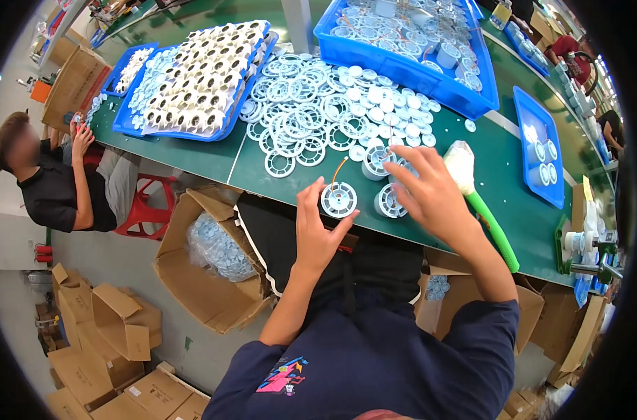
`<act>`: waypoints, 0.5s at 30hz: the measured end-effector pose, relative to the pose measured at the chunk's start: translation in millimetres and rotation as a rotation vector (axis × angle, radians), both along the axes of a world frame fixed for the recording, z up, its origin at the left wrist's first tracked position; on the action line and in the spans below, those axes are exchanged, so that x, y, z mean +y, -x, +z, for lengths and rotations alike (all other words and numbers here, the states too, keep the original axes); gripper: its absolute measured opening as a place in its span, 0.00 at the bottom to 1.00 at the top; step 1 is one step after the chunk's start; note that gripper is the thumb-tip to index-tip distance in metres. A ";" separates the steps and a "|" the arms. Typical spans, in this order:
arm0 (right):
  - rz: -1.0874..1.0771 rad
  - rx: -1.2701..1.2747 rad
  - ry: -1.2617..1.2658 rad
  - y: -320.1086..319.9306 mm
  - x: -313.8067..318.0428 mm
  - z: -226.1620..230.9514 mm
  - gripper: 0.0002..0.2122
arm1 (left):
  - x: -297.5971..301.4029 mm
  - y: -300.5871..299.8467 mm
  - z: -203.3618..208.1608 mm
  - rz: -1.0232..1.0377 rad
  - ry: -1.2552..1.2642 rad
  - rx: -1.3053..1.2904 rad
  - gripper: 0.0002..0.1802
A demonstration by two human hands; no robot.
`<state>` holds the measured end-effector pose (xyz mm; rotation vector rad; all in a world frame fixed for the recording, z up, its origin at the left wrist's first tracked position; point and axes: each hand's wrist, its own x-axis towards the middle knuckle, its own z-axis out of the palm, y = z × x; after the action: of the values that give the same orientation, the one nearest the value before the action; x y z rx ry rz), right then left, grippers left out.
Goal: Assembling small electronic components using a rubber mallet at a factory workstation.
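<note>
Near the table's front edge, my left hand (313, 227) has its thumb and fingers around a round white plastic housing (339, 201) with slots and an orange wire rising from it. My right hand (434, 192) is curled over a second white cup-shaped housing (376, 162), fingertips at its top. Whatever those fingertips pinch is too small to make out. Below that hand stands a third white housing (388, 201), partly hidden by it. Beyond lie a pile of white slotted rings (301, 105) and many small white discs (395, 112).
A large blue bin (486, 108) of white parts stands at the back. White moulded trays (206, 77) rest in a blue tray at left. On the right are a green-handled tool (497, 234) and a blue tray (525, 164) with cups. A co-worker (63, 175) sits at left.
</note>
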<state>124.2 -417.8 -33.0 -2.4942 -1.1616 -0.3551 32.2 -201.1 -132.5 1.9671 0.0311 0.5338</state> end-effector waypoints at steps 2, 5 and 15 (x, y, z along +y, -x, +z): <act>0.004 -0.049 -0.041 -16.4 4.1 2.3 0.16 | 1.8 -4.6 -0.9 -0.007 -0.052 -0.116 0.40; -0.085 -0.012 0.016 -50.3 14.1 -0.6 0.10 | 6.7 -3.9 -5.8 -0.059 -0.131 -0.219 0.36; -0.258 0.194 0.094 -97.3 -16.9 -38.0 0.22 | 17.8 -11.5 0.1 -0.110 -0.250 -0.231 0.34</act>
<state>221.5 -434.7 -71.0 -2.6970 -0.8005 -0.1228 43.7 -183.3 -132.4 2.1210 -0.2999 0.7173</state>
